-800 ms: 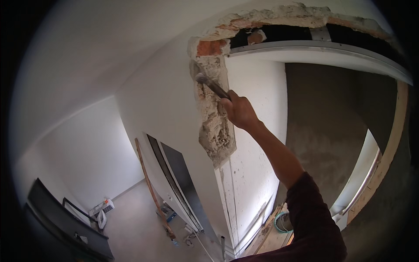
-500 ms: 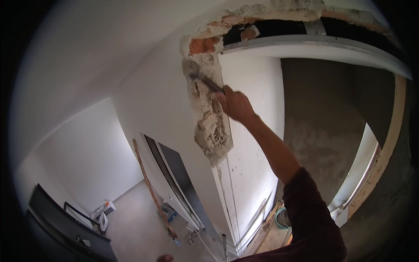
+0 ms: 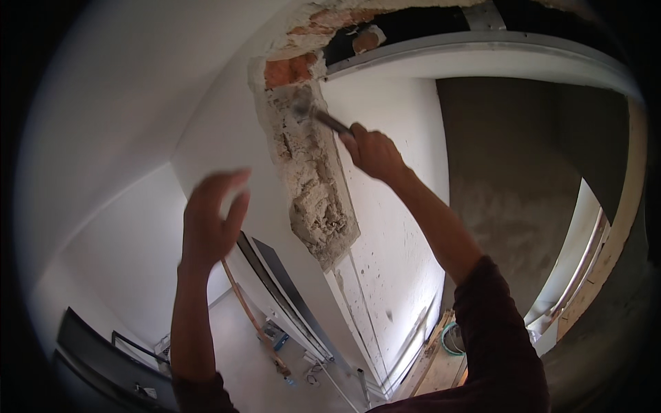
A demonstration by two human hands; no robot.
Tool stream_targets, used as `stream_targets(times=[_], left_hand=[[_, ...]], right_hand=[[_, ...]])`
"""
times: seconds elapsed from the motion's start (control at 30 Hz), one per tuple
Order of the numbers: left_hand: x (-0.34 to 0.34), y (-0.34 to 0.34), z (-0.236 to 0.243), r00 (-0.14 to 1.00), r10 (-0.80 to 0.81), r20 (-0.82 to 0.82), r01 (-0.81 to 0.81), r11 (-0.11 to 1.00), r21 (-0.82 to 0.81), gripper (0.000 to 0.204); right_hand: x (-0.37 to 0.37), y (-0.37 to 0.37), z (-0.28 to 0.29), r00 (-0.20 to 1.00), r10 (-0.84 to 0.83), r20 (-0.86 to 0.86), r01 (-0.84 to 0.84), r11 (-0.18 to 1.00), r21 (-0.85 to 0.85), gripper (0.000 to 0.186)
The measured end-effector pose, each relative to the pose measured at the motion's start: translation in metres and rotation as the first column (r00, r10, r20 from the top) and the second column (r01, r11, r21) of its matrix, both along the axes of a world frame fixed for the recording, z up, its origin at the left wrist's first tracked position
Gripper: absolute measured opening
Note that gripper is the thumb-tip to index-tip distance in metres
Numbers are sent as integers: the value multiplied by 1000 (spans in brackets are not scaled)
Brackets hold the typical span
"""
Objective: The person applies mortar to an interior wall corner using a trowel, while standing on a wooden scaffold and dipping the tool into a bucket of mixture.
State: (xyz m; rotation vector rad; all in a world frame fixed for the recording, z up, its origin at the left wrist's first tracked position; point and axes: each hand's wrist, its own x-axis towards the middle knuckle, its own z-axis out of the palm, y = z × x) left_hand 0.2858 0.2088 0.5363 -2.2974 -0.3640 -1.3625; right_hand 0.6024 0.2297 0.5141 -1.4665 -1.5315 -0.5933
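Note:
My right hand (image 3: 375, 153) is closed around the dark handle of a hammer (image 3: 330, 122). Its blurred grey head lies over the upper part of a rough strip of exposed masonry (image 3: 318, 193) on the wall's edge; whether it touches cannot be told. Above that strip shows a bare orange-red brick (image 3: 290, 70). My left hand (image 3: 212, 219) is raised to the left of the strip, empty, with thumb and fingers apart and curved. It is apart from the wall surface as far as I can see.
A metal beam (image 3: 482, 47) spans the opening at upper right, with ragged masonry around it. A bent wooden stick (image 3: 255, 320) leans by a dark doorway. Planks (image 3: 432, 365) and a teal-rimmed bucket (image 3: 452, 339) stand low down. Dark panels (image 3: 103, 351) are at lower left.
My left hand has risen from the lower edge to beside the wall. My right hand still grips the hammer near the strip's top. The view has shifted, moving the masonry leftward.

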Motion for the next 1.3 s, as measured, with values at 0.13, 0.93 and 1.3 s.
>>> stream_targets(times=[0.13, 0.93, 1.3], left_hand=[[58, 29, 54, 995, 91, 45, -101, 949, 298, 22], [160, 99, 116, 922, 347, 171, -359, 604, 712, 20], [150, 93, 117, 932, 332, 146, -329, 605, 725, 35]], right_hand=[[17, -4, 6, 997, 31, -72, -36, 997, -66, 40], [100, -240, -612, 599, -626, -499, -331, 374, -866, 24], [107, -214, -593, 570, -605, -556, -400, 386, -831, 25]])
